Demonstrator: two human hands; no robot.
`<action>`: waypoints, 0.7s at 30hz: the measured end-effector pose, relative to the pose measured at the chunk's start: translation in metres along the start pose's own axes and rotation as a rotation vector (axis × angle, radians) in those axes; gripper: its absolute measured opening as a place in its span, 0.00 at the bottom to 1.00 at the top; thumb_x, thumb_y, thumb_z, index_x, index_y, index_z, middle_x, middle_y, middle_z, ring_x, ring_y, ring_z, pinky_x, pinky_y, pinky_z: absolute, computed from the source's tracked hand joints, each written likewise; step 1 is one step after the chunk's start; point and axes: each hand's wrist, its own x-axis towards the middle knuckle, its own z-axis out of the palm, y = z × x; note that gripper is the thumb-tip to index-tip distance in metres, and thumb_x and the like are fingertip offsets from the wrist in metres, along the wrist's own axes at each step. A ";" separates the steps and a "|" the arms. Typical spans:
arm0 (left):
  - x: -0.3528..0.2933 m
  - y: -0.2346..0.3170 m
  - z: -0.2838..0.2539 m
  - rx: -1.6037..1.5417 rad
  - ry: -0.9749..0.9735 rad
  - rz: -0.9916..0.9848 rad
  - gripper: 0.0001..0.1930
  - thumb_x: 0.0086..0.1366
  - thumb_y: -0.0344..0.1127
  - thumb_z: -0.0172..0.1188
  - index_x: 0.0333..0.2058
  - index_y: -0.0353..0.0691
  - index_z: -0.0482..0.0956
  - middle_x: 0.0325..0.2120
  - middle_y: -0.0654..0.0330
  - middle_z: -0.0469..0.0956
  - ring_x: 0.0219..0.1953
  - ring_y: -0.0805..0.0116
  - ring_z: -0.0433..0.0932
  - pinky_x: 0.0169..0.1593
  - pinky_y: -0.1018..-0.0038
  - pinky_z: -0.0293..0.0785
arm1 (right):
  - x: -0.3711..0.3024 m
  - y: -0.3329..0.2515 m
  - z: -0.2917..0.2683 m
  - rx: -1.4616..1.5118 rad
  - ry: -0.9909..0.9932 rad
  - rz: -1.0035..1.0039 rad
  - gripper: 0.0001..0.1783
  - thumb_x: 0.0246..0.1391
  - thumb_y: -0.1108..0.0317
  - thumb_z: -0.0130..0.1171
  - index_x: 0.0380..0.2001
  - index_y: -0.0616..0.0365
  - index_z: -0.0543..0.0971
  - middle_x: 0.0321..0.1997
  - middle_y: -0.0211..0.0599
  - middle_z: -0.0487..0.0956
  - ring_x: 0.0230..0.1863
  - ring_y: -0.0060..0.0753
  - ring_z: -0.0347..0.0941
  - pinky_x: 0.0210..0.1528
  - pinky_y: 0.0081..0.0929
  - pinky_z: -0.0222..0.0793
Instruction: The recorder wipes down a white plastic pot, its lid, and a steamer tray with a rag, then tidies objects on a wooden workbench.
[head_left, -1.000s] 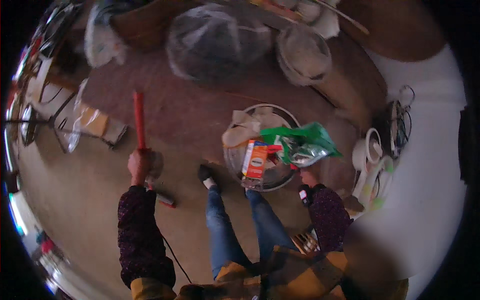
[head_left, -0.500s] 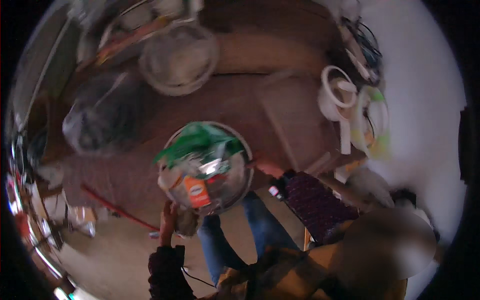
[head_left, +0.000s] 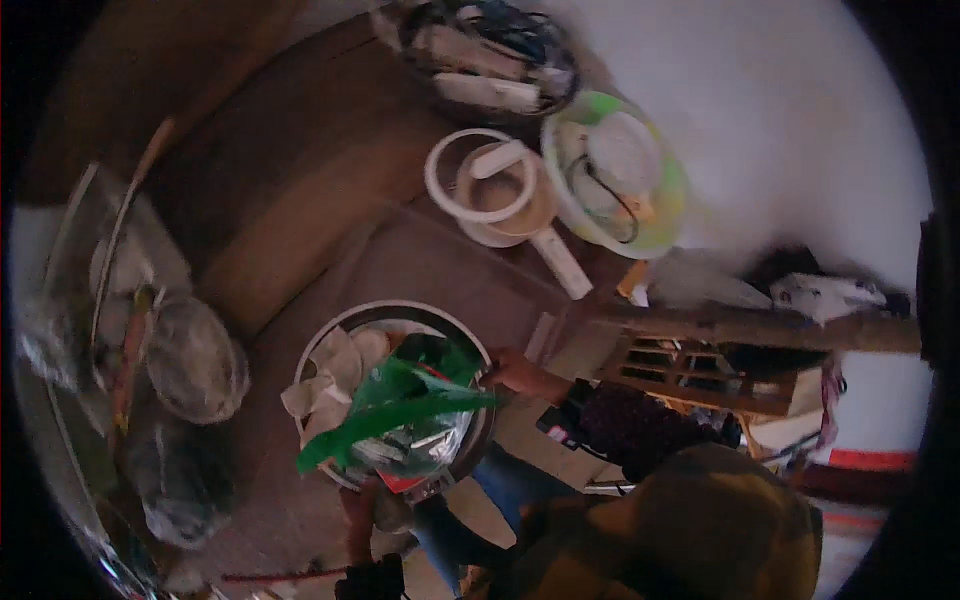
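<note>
Both of my hands hold a round basin (head_left: 390, 304) in front of me, above my knees. My right hand (head_left: 525, 377) grips its right rim, fingers closed over the edge. At the near left rim is my left hand (head_left: 358, 512), closed on the edge, its fingertips partly hidden. Beside it hangs a dull, roundish thing (head_left: 393, 512) that I cannot make out. A green plastic bag (head_left: 400, 412) lies across the basin's contents, draping over the left rim. Pale crumpled pieces (head_left: 335, 365) fill the far left of the basin. Near its front shows a bit of a red packet (head_left: 400, 483).
Ahead stand a white pot with a handle (head_left: 548, 210), a green-and-white basin (head_left: 672, 205) and a container of cables (head_left: 490, 92). At left are a clear plastic bundle (head_left: 197, 360) and a dark filled bag (head_left: 180, 485). A wooden rack (head_left: 690, 372) stands at right.
The view has swung right, bringing the pot, the cables and the rack further in. Both hands stay on the basin. The green bag now sits nearer me, covering most of the orange-red packet.
</note>
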 end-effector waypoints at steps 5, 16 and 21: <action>0.060 0.062 0.052 0.122 -0.136 0.045 0.23 0.61 0.49 0.51 0.40 0.31 0.72 0.37 0.48 0.73 0.38 0.59 0.72 0.42 0.66 0.67 | -0.047 0.037 -0.040 0.371 0.413 -0.167 0.15 0.42 0.70 0.61 0.37 0.61 0.76 0.26 0.30 0.76 0.28 0.27 0.71 0.30 0.29 0.67; 0.151 0.090 0.146 0.421 -0.464 0.514 0.19 0.62 0.45 0.45 0.45 0.39 0.73 0.46 0.51 0.72 0.49 0.58 0.68 0.54 0.67 0.61 | -0.115 0.121 -0.065 0.559 0.709 -0.078 0.26 0.39 0.71 0.62 0.46 0.53 0.71 0.41 0.30 0.70 0.39 0.26 0.68 0.33 0.23 0.66; 0.100 0.125 0.091 0.416 -0.493 0.361 0.19 0.62 0.45 0.47 0.45 0.38 0.74 0.43 0.53 0.74 0.48 0.60 0.70 0.53 0.68 0.63 | -0.105 0.069 -0.053 0.772 0.678 0.150 0.30 0.34 0.76 0.60 0.48 0.52 0.70 0.44 0.31 0.71 0.40 0.33 0.69 0.38 0.32 0.66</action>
